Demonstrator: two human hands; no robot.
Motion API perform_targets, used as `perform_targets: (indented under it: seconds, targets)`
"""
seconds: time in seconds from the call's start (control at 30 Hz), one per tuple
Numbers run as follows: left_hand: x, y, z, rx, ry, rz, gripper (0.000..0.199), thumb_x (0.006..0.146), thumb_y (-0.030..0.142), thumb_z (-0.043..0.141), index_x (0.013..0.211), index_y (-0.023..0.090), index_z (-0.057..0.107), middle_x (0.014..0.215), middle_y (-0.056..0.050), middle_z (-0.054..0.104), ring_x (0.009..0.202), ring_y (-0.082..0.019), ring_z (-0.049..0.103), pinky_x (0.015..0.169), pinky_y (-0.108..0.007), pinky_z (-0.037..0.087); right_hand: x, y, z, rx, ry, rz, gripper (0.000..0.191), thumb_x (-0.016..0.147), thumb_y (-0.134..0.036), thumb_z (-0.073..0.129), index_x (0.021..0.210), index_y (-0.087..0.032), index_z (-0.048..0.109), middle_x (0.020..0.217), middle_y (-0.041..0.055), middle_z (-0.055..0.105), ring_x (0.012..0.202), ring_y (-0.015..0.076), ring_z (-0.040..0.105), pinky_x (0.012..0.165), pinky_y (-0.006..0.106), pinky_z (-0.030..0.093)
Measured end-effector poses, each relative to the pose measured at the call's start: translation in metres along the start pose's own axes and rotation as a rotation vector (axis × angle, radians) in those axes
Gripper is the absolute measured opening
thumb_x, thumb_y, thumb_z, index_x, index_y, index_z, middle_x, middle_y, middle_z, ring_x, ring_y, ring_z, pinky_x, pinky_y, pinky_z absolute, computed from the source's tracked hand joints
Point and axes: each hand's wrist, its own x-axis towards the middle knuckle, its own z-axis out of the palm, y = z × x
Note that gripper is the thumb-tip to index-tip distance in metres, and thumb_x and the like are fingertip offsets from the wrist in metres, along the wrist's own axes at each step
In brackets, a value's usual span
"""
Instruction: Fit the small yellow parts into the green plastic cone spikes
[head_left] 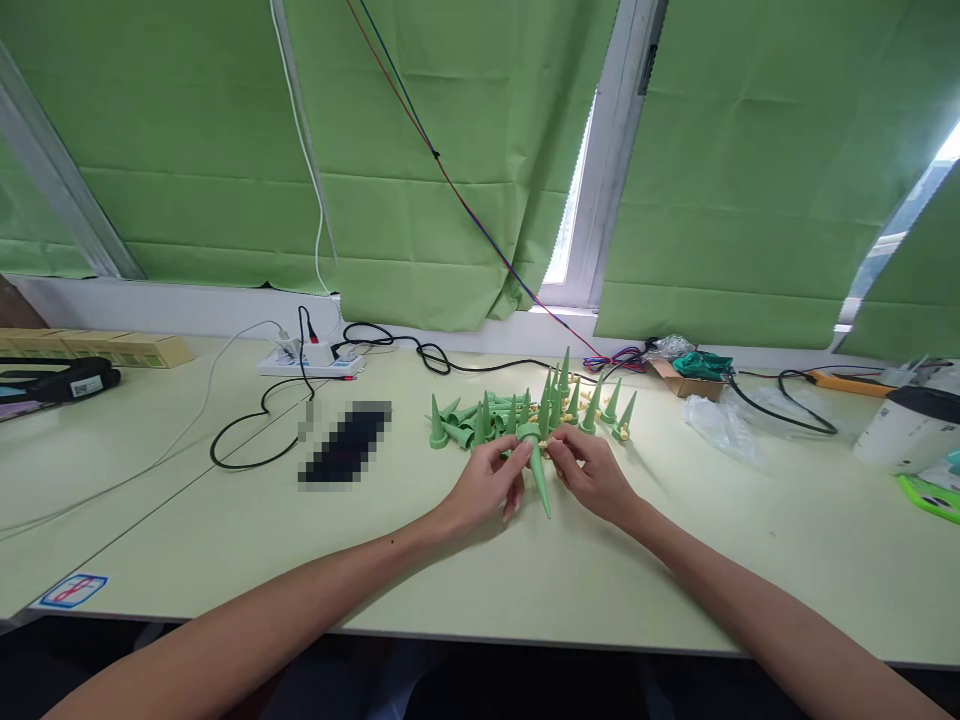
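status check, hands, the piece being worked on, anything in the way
Left hand gripping green cone, tip pointing toward the person. Right hand at its wide end, exact grip unclear. More green cones crowded just beyond both hands.

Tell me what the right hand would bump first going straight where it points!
The right hand would probably meet the green spike in the left hand first; they look very close, though depth is unclear.

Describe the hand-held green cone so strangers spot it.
On the pale cream table, find the cluster of green cones. In front, the bare left hand grips the tapered green cone, the only one held, tip downward in view.
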Motion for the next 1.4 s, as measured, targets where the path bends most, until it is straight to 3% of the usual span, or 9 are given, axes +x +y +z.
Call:
perform_targets:
  seconds: [0.2, 0.53, 0.83, 1.03, 1.27, 1.4]
  targets:
    - [0.0, 0.002, -0.002, 0.041, 0.017, 0.025, 0.043, 0.092, 0.058, 0.053, 0.074, 0.02, 0.044, 0.046, 0.005, 0.051, 0.035, -0.009, 0.044, 0.038, -0.02, 0.033, 0.001, 0.001, -0.001, -0.007, -0.025, -0.01, 0.029, 0.102, -0.034, 0.041, 0.077, -0.021, 0.047, 0.056, -0.0053, 0.045, 0.05, 0.0109, 0.039, 0.053, 0.025, 0.03]
    - [-0.002, -0.005, -0.002, 0.11, 0.039, 0.078, 0.034, 0.087, 0.049, 0.065, 0.096, 0.021, 0.048, 0.047, 0.011, 0.04, 0.04, -0.008, 0.038, 0.042, -0.021, 0.028, 0.0, -0.002, 0.0, 0.043, -0.073, 0.028, 0.04, 0.104, -0.037, 0.035, 0.067, -0.023, 0.035, 0.051, -0.005, 0.043, 0.046, 0.0115, 0.038, 0.051, 0.027, 0.028]
    - [-0.003, -0.002, -0.001, 0.314, 0.115, 0.303, 0.026, 0.086, 0.039, 0.068, 0.098, 0.02, 0.057, 0.088, 0.001, 0.047, 0.059, -0.007, 0.048, 0.05, -0.021, 0.041, -0.001, -0.001, -0.001, 0.085, -0.1, 0.07, 0.049, 0.104, -0.043, 0.033, 0.059, -0.022, 0.037, 0.046, -0.0043, 0.041, 0.043, 0.0106, 0.037, 0.048, 0.027, 0.029]
    - [-0.003, -0.003, -0.001, 0.348, 0.112, 0.331, 0.022, 0.088, 0.037, 0.066, 0.101, 0.02, 0.058, 0.092, 0.001, 0.047, 0.06, -0.006, 0.049, 0.052, -0.02, 0.043, 0.0, -0.001, 0.0, 0.135, -0.088, 0.093, 0.052, 0.103, -0.045, 0.036, 0.056, -0.022, 0.038, 0.044, -0.0038, 0.042, 0.041, 0.0099, 0.037, 0.046, 0.026, 0.03]
    - [-0.004, -0.003, 0.0, 0.364, 0.122, 0.32, 0.023, 0.089, 0.036, 0.064, 0.104, 0.02, 0.056, 0.091, 0.0, 0.05, 0.059, -0.007, 0.048, 0.051, -0.02, 0.042, -0.005, -0.005, 0.014, 0.459, -0.01, 0.246, 0.051, 0.097, -0.05, 0.047, 0.055, -0.021, 0.04, 0.043, -0.0056, 0.038, 0.037, 0.0086, 0.037, 0.038, 0.023, 0.03]
    - [-0.005, -0.002, 0.001, 0.388, 0.112, 0.297, 0.021, 0.089, 0.035, 0.063, 0.103, 0.02, 0.057, 0.089, 0.0, 0.052, 0.059, -0.007, 0.047, 0.051, -0.02, 0.041, -0.009, -0.002, 0.022, 0.74, -0.054, 0.39, 0.047, 0.092, -0.051, 0.055, 0.058, -0.021, 0.042, 0.045, -0.0072, 0.037, 0.033, 0.0075, 0.035, 0.032, 0.021, 0.027]
